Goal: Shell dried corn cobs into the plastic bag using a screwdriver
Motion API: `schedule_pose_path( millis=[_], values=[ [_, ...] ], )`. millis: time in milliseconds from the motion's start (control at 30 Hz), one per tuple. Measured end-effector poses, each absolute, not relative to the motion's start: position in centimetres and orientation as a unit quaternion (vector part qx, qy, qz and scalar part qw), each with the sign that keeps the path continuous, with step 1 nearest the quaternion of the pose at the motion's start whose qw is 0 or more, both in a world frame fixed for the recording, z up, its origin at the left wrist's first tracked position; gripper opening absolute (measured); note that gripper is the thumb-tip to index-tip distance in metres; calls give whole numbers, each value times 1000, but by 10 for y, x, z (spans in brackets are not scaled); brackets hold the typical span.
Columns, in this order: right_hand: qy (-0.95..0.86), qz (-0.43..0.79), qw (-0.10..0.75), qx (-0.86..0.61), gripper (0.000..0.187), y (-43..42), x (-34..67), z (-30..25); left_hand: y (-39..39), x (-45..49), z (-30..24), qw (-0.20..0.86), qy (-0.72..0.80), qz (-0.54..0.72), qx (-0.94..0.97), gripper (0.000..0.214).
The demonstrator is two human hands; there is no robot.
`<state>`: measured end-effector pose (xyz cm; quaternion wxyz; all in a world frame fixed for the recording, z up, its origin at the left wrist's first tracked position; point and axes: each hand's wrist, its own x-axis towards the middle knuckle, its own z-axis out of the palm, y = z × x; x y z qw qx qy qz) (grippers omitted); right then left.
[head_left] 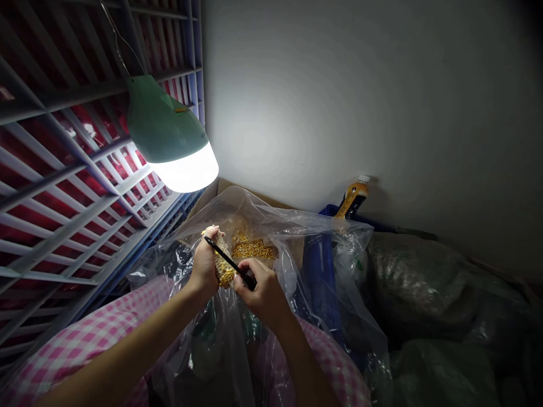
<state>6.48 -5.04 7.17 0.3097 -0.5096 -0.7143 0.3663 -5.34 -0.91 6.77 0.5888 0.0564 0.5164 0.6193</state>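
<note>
Left hand [205, 264] curled shut, right hand [259, 291] pinched — forearms converging

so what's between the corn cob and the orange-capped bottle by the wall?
Head view: past the corn cob lie loose kernels inside the clear plastic bag, then a blue container, before the bottle.

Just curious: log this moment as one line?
left hand: holds corn cob | right hand: holds dark tool against cob | loose kernels in plastic bag
</note>
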Motion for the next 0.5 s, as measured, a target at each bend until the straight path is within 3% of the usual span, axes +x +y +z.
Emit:
schedule_pose_path(
  millis=[233,500],
  values=[
    [-757,345,241,-500,8,-49,67,71,-11,-50,68,600,519,606,65,25],
    [-730,342,297,-512,14,-49,58,60,-13,-49,69,620,523,582,53,23]
  ],
)
